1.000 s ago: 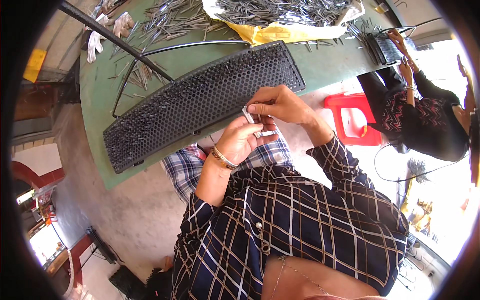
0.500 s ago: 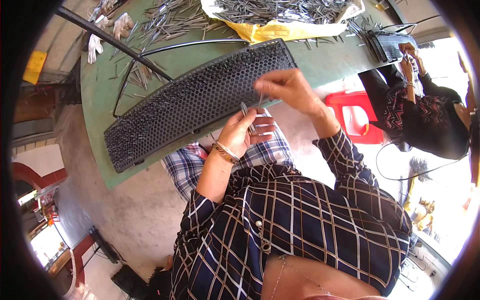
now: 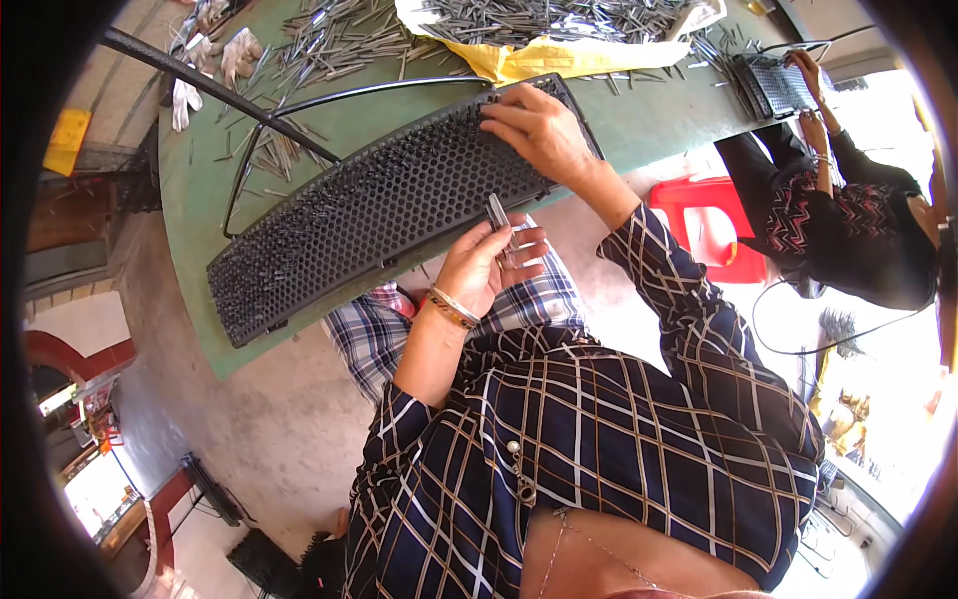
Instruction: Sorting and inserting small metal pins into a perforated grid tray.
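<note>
My left hand [image 3: 477, 265] is closed on a small bundle of thin grey metal rods [image 3: 497, 211], held just in front of the panel's near edge, with the other fingers loosely spread. A long black panel [image 3: 399, 215] full of round holes lies tilted on the table. Short dark rods [image 3: 264, 255] stand thickly in the holes at its left end and along its far side. My right hand [image 3: 544, 132] reaches over the panel's far right part, fingertips pressed together among the standing rods. Whatever those fingertips hold is hidden.
Loose rods [image 3: 349, 40] litter the green table [image 3: 190, 230], with more heaped on a yellow-and-white sack [image 3: 559, 62]. A black bar [image 3: 220, 92] crosses behind the panel. Gloves [image 3: 239, 55] lie far left. To the right are a red stool [image 3: 679, 200] and a co-worker [image 3: 858, 235] at a similar panel [image 3: 783, 85].
My right hand, which held a thin rod close to my left hand, has moved away and left onto the panel's far side. My left hand stays nearly in place with the rods.
</note>
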Motion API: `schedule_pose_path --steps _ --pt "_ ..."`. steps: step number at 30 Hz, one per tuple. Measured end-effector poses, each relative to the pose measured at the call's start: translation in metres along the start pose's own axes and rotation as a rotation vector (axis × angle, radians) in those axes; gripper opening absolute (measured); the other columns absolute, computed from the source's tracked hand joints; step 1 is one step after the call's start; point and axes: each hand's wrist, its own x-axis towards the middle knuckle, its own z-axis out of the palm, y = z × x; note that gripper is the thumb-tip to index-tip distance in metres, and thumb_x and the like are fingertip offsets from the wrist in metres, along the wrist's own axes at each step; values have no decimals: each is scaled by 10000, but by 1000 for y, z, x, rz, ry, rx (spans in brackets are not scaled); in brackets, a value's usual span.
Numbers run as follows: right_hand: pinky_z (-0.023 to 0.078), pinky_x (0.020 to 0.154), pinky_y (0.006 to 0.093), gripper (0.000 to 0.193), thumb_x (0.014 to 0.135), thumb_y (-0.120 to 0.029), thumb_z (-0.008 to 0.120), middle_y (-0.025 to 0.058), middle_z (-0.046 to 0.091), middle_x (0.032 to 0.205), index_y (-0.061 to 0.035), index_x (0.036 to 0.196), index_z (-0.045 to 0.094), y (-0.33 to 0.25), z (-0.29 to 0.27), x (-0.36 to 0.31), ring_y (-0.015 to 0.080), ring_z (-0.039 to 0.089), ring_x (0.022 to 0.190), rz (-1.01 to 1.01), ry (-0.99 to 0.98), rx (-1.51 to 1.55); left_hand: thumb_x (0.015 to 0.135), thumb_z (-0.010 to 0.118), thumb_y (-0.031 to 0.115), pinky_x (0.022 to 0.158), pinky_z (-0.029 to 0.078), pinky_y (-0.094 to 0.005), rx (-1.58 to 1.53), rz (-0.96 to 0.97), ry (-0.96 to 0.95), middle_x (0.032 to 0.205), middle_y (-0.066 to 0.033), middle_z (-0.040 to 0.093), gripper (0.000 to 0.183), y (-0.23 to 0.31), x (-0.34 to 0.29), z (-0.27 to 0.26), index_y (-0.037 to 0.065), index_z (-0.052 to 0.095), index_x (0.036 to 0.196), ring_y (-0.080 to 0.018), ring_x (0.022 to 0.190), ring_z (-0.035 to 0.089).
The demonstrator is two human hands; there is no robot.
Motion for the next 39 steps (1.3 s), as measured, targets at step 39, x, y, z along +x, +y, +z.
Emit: schedule_pose_path --steps 39 --pt "475 768 266 134 826 -107 643 50 664 895 -9 915 662 25 -35 14 145 610 828 243 -221 485 972 409 250 758 545 -299 308 95 37 1058 -185 618 323 -3 -3 10 -5 497 1149 -192 893 638"
